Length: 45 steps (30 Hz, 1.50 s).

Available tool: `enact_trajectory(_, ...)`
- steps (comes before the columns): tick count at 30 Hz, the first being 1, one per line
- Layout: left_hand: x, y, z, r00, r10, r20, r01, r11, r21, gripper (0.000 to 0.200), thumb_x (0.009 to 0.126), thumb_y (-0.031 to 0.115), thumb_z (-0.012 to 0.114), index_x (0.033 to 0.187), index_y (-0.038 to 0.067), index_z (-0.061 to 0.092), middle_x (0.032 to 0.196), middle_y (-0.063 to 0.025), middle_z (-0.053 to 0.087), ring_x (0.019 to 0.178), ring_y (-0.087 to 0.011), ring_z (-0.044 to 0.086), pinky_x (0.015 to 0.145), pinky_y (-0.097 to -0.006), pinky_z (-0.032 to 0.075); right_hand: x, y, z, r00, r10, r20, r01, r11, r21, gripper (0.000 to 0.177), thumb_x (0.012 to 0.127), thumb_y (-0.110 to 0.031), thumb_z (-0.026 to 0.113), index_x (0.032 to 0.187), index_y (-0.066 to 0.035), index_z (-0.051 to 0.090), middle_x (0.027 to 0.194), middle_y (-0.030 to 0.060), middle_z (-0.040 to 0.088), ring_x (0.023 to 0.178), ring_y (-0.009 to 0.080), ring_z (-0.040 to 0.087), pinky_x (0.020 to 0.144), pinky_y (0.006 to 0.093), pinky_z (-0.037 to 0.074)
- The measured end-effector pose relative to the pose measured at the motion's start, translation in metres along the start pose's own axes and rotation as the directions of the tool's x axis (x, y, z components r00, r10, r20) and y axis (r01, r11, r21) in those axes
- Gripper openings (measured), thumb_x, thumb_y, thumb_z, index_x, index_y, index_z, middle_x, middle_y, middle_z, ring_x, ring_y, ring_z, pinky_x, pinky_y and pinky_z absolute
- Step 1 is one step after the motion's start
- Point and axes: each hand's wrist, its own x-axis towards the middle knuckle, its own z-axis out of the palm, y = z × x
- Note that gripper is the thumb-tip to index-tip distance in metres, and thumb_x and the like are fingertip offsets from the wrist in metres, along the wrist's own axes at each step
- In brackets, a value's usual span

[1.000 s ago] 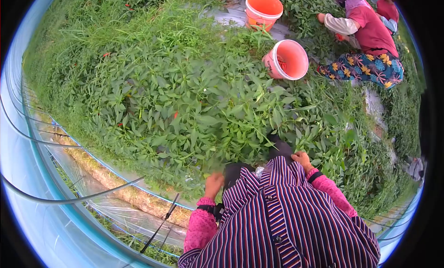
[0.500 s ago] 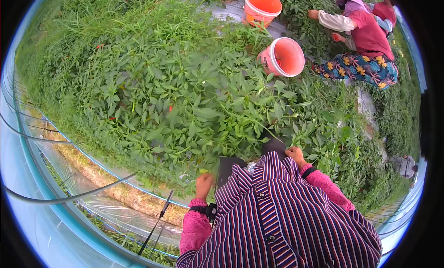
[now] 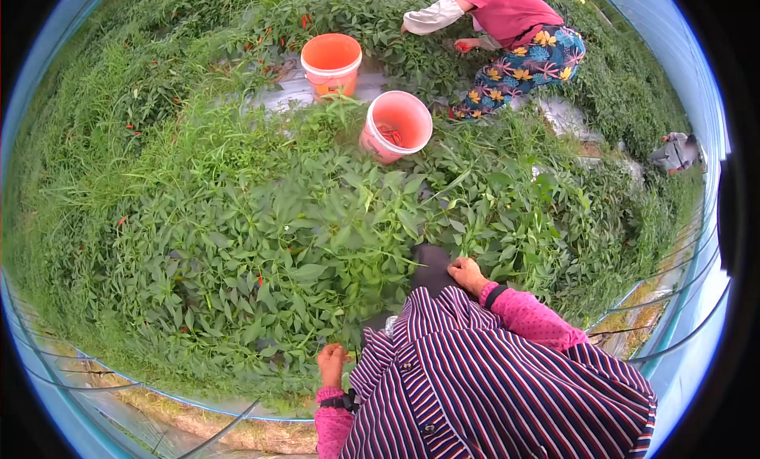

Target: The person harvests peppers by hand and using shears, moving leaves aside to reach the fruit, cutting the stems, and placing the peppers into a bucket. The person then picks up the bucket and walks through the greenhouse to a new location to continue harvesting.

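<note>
My left hand [image 3: 332,364] is low beside my left leg, at the near edge of the pepper plants [image 3: 305,269]. Its fingers are curled in, and what they hold, if anything, is hidden. My right hand [image 3: 469,276] is closed against my dark trouser knee [image 3: 431,269], touching leaves on its far side; nothing can be made out in its fingers. A red chili pepper [image 3: 260,281] shows among the leaves ahead of my left hand.
A pink bucket [image 3: 380,148] with some red peppers inside stands among plants ahead. Behind it is an orange bucket [image 3: 332,83] on plastic sheeting. A co-worker [image 3: 514,15] bends over plants at the upper right; another person [image 3: 677,152] is far right. Greenhouse film [image 3: 704,87] curves around.
My view has swung right and up, so the buckets and co-worker appear further left. Both my hands remain low by my legs, with little movement relative to my body.
</note>
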Motion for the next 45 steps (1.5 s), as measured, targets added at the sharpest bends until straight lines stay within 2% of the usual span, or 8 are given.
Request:
enact_trajectory(4,0.009,0.000,-0.001,0.999,0.028,0.042,-0.030,0.997,0.065,0.024,0.082,0.008,0.053,0.099,-0.008,0.057,0.078,-0.0148,0.063,0.063,-0.0191,0.062,0.056,-0.0297,0.053,0.000,0.015,-0.002,0.977,0.120,-0.175,-0.053,0.937,0.346,0.022,0.076,-0.017,0.060,0.086,0.002,0.064,0.078,0.0135,0.066,0.072,0.0207,0.062,0.069,0.0299,0.048)
enact_trajectory(7,0.010,0.008,0.000,0.999,0.039,0.033,-0.038,0.999,-0.007,0.022,0.082,0.008,0.053,0.097,-0.007,0.058,0.077,-0.0150,0.063,0.062,-0.0191,0.061,0.056,-0.0295,0.052,0.009,0.030,-0.003,0.947,0.313,-0.069,-0.179,0.695,0.696,0.018,0.075,-0.013,0.058,0.081,0.004,0.062,0.071,0.0069,0.061,0.063,0.0152,0.056,0.063,0.0261,0.047)
enact_trajectory(11,-0.001,0.004,-0.001,0.997,-0.016,-0.079,0.019,0.999,0.039,0.025,0.083,0.018,0.054,0.103,0.002,0.057,0.079,-0.0083,0.065,0.062,-0.0176,0.064,0.052,-0.0259,0.041,0.039,0.046,-0.006,0.880,0.433,0.193,-0.454,0.650,0.609,0.020,0.076,-0.012,0.058,0.086,0.005,0.061,0.073,0.0090,0.061,0.063,0.0161,0.057,0.060,0.0263,0.046)
enact_trajectory(18,-0.022,0.003,0.042,0.977,-0.191,-0.099,0.199,0.977,0.079,0.018,0.084,0.008,0.055,0.098,-0.003,0.057,0.075,-0.0127,0.063,0.063,-0.0200,0.063,0.055,-0.0283,0.051,0.121,0.045,0.003,0.965,0.246,0.089,-0.248,0.969,0.008,0.027,0.072,-0.023,0.059,0.084,0.000,0.066,0.082,0.0197,0.065,0.080,0.0320,0.063,0.076,0.0370,0.049)
enact_trajectory(20,-0.017,0.033,0.062,0.989,-0.148,-0.004,0.142,0.941,0.306,0.017,0.085,0.006,0.054,0.099,-0.004,0.057,0.077,-0.0131,0.062,0.066,-0.0199,0.062,0.058,-0.0297,0.053,0.153,0.042,-0.001,0.950,0.271,0.153,-0.279,0.960,0.028,0.027,0.073,-0.023,0.059,0.085,0.000,0.066,0.082,0.0199,0.065,0.081,0.0342,0.062,0.077,0.0387,0.048)
enact_trajectory(25,0.036,0.120,0.096,0.949,-0.315,-0.003,0.309,0.929,0.201,0.016,0.084,0.003,0.052,0.097,-0.005,0.057,0.081,-0.0121,0.061,0.073,-0.0189,0.061,0.062,-0.0294,0.054,0.252,0.053,-0.003,0.844,0.388,0.371,-0.508,0.800,0.320,0.019,0.077,-0.013,0.059,0.086,0.003,0.062,0.072,0.0136,0.064,0.063,0.0194,0.063,0.059,0.0307,0.052)
enact_trajectory(36,0.186,0.275,0.129,0.997,-0.047,-0.063,0.071,0.880,0.469,0.020,0.084,0.007,0.054,0.101,-0.004,0.055,0.080,-0.0097,0.062,0.073,-0.0161,0.060,0.068,-0.0277,0.050,0.462,0.006,-0.038,0.706,0.420,0.570,-0.701,0.530,0.478,0.018,0.084,-0.023,0.057,0.092,-0.008,0.056,0.082,0.0027,0.062,0.071,0.0122,0.063,0.055,0.0212,0.044)
enact_trajectory(45,0.375,0.304,0.162,0.965,0.256,0.049,-0.187,0.550,0.814,0.023,0.078,0.008,0.059,0.099,0.000,0.057,0.090,-0.0148,0.060,0.082,-0.0268,0.061,0.074,-0.0331,0.047,0.572,0.021,0.029,0.618,0.459,0.639,-0.772,0.199,0.604,0.062,0.082,-0.041,0.057,0.128,-0.004,0.037,0.125,0.0141,0.048,0.112,0.0234,0.050,0.093,0.0353,0.034)
